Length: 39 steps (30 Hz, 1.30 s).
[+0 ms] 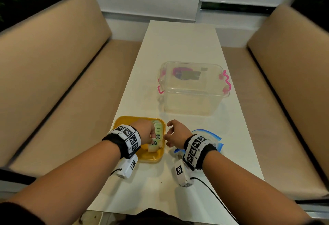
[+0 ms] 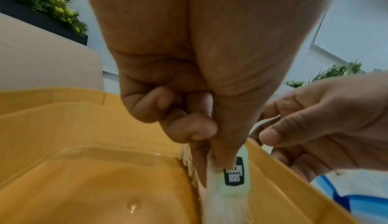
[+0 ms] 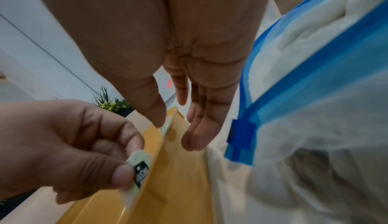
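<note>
A yellow tray (image 1: 122, 121) sits near the table's front edge with a row of pale green sachets (image 1: 158, 130) standing along its right side. My left hand (image 1: 148, 134) reaches into the tray. Its thumb and fingers pinch one sachet (image 2: 235, 177) with a black label, also seen in the right wrist view (image 3: 140, 172). My right hand (image 1: 175, 133) hovers just right of the tray rim (image 3: 178, 177), fingers (image 3: 195, 138) relaxed and holding nothing. Under its wrist lies a clear zip bag (image 1: 212, 135) with a blue slider (image 3: 241, 138).
A clear plastic box (image 1: 192, 89) with pink handles stands farther back on the white table (image 1: 178, 46), lidless and holding a pink-and-dark item. Beige benches (image 1: 53, 82) run along both sides. Cables trail from the wrist cameras.
</note>
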{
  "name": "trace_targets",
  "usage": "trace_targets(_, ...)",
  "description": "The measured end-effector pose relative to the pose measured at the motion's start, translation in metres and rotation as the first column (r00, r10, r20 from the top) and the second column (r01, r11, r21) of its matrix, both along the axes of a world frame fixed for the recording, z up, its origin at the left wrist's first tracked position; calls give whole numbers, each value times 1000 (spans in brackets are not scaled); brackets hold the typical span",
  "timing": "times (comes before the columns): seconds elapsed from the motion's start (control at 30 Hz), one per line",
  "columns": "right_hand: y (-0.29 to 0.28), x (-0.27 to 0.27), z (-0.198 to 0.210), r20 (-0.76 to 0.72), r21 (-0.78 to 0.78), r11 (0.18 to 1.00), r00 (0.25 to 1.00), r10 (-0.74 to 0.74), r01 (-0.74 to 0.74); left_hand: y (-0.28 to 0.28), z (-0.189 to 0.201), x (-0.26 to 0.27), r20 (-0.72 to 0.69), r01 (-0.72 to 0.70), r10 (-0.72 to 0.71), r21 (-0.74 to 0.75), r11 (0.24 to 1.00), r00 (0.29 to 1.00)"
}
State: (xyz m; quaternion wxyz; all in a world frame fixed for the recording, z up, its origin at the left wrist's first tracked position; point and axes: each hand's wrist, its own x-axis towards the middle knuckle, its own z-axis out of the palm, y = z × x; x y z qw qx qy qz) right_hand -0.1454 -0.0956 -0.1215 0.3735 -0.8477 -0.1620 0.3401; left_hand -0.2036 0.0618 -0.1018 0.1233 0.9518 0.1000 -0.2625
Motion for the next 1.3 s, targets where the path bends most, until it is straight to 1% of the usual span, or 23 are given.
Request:
trace_targets(0.07,2,-1,-2,-43,-7,1000,999,0,0,-5,-6,7,-12,11,-11,28,1000,1000)
trace_targets(0.1,2,-1,-3,-70,7,1000,998,-9,9,-8,-5,11,-41,12,-10,51,999,999)
trace_targets(0.17,3,-1,-3,-117,40,999,993,-22,27,-12,-5,18,-51,7,-3,66,998,999)
trace_targets(0.2,3,-1,-3,-127,50,998,992,-22,29,-11,-12,19,-52,1,3,83,997,999)
trace_targets(0.23,3,-1,-3,-133,53,998,991,-21,29,-10,-18,24,-88,-5,15,112,994,996)
trace_targets(0.33,3,-2,-2,-155,60,997,987,-28,38,-5,-34,30,-81,-18,34,187,982,996)
trace_targets(0.43,2,-1,0,-173,63,997,984,-31,42,-9,-22,25,-178,90,-49,225,970,983)
trace_targets(0.47,2,-1,0,-176,66,997,984,-29,41,-9,-20,20,-185,133,-92,227,965,978)
trace_targets(0.57,1,-1,-1,-187,89,995,982,-32,49,-8,-12,11,-243,264,-186,340,903,952)
trace_targets(0.6,1,-1,-2,-189,92,994,981,-34,52,-9,-7,8,-289,339,-242,356,871,926)
trace_targets(0.63,1,0,-3,-190,96,994,981,-37,56,-12,-1,5,-344,378,-255,360,853,904)
trace_targets(0.7,1,0,-3,-186,93,994,982,-34,52,-16,4,11,-365,410,-282,345,844,887)
trace_targets(0.73,0,0,-3,-182,90,995,983,-32,49,-14,-4,14,-336,432,-319,350,831,886)
trace_targets(0.77,0,-1,-3,-180,90,995,983,-30,47,-14,-3,17,-339,430,-313,364,826,887)
trace_targets(0.83,-1,-1,-3,-171,86,996,985,-25,40,-13,-12,23,-332,422,-308,365,830,892)
trace_targets(0.87,-1,-1,-2,-164,82,996,986,-21,35,-11,-16,24,-299,395,-299,347,851,906)
trace_targets(0.93,-2,-1,-1,-161,80,996,987,-17,30,-9,-18,22,-279,395,-307,356,847,910)
trace_targets(1.0,-2,-1,-2,-153,83,996,988,-19,32,-6,-25,23,-235,339,-267,357,870,935)
trace_targets(1.03,-2,-1,-3,-131,78,996,991,-20,31,-7,-24,26,-251,318,-240,346,883,938)
trace_targets(1.1,-4,1,-2,-58,75,997,998,-28,32,-1,-32,35,-212,208,-149,287,935,966)
trace_targets(1.17,-10,6,0,-20,117,990,997,-70,72,-4,-17,41,-180,120,-71,280,953,981)
trace_targets(1.23,-20,14,6,4,171,978,992,-122,120,-12,7,44,-86,-3,26,255,967,996)
trace_targets(1.3,-37,24,14,71,190,974,988,-137,121,-26,25,44,-3,-49,51,183,982,999)
